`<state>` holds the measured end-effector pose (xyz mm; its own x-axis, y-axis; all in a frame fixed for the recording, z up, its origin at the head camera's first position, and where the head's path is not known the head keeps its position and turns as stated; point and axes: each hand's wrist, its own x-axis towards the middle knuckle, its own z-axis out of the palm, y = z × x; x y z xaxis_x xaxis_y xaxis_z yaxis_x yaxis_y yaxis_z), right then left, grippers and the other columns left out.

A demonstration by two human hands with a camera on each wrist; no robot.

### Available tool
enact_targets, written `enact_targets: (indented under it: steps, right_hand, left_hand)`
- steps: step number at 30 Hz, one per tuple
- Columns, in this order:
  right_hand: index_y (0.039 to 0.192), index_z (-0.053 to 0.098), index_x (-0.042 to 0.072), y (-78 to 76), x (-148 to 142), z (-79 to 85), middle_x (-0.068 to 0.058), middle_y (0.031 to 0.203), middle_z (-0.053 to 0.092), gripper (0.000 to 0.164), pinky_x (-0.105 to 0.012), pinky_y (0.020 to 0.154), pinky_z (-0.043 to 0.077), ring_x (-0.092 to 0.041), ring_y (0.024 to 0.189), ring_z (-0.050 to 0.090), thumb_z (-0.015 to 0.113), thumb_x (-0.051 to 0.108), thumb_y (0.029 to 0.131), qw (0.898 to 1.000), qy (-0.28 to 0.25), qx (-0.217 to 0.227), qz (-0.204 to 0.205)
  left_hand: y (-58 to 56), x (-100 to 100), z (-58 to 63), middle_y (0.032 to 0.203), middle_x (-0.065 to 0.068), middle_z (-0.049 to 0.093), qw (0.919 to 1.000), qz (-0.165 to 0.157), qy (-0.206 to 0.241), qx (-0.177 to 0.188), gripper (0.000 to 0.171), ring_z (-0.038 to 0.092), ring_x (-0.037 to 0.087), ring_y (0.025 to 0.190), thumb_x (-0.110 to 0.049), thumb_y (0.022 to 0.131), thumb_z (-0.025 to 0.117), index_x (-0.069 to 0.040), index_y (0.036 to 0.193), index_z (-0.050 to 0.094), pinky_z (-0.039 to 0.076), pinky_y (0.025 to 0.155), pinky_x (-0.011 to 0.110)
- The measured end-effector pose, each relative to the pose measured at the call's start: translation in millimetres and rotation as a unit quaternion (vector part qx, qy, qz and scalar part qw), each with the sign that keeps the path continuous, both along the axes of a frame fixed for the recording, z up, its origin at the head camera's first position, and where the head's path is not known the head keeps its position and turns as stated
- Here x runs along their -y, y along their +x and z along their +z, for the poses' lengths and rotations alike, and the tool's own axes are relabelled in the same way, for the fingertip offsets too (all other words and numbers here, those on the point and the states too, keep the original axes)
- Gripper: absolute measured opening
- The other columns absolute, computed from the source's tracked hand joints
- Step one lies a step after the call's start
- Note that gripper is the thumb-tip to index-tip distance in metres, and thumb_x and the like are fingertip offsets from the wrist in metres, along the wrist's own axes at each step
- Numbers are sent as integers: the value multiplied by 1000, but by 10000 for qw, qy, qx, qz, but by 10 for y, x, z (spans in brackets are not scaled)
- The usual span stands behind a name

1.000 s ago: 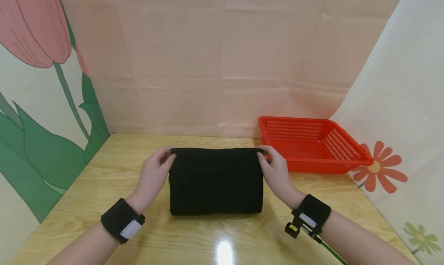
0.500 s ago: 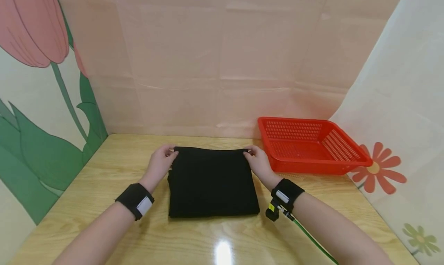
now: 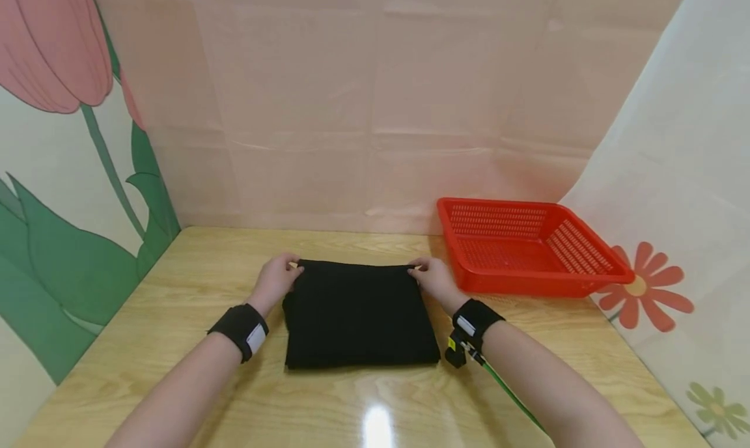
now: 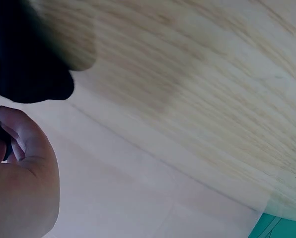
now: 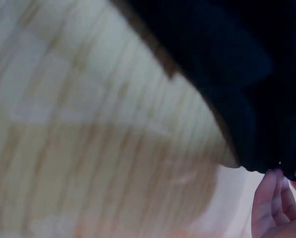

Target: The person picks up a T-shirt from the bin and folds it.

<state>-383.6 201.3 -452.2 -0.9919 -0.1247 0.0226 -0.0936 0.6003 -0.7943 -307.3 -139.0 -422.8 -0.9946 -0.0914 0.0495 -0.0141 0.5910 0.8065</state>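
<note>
A folded black cloth (image 3: pixel 359 318) lies on the wooden table in the head view, its far edge lifted a little by both hands. My left hand (image 3: pixel 275 282) pinches the far left corner between thumb and fingers. At the far right corner, my right hand (image 3: pixel 436 282) pinches the same edge. In the left wrist view, the left hand (image 4: pixel 26 178) grips a piece of the black fabric (image 4: pixel 29 64). The right wrist view has the right hand (image 5: pixel 282 208) at the image's lower right, fingertips on the cloth (image 5: pixel 227 64). What garment or cloth it is cannot be told.
A red plastic basket (image 3: pixel 527 282) with slotted walls stands at the back right, close beyond the right hand. The wooden table (image 3: pixel 193 292) meets a pinkish sheeted wall at the back. Flower-printed sheets flank both sides. A green cable (image 3: pixel 510 396) runs from the right wrist.
Both hands have moved closer together along the cloth's far edge, the right one leftward. That edge first rose and narrowed, then sank slightly. The basket stays in place.
</note>
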Motion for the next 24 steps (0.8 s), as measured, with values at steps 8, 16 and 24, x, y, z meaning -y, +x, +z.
enact_targets:
  steps: [8,16,24]
  right_hand:
    - [111,67,0,-31,-10,-64,-13,93,66,22,-34,65,49,-23,74,58,67,11,92,9969,652,-316,296]
    - [118,65,2,69,79,63,-15,110,60,29,-45,85,50,-29,97,59,67,17,93,9551,2228,-1729,904]
    - [126,62,5,593,84,447,-14,125,58,43,-47,92,48,-31,110,59,74,22,88,8892,2747,-3031,2048]
  left_hand:
    - [-33,32,-59,111,17,65,9942,-36,-1069,83,31,60,26,88,-12,96,62,3,123,61,49,79,41]
    - [74,59,61,98,10,67,9775,281,-2090,-53,29,59,22,75,-13,92,62,-3,119,66,49,71,39]
    - [426,-144,193,97,10,67,9388,-260,-3270,-1049,26,60,21,76,-20,90,70,-8,113,70,51,60,36]
